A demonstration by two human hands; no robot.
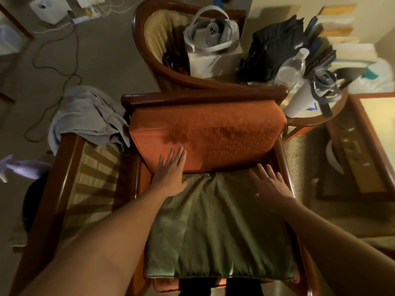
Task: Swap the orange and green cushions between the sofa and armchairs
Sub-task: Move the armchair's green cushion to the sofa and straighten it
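The left hand [171, 171] is lying flat, fingers spread, gripping nothing, pressing the orange cushion's [209, 135] lower edge. The green cushion [218, 231] is lying beneath both hands on the seat. The right hand [270, 182] is hovering open over its far right corner.

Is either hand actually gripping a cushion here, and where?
Nothing is gripped. The left hand lies flat against the orange cushion's lower edge; the right hand is spread open over the green cushion.
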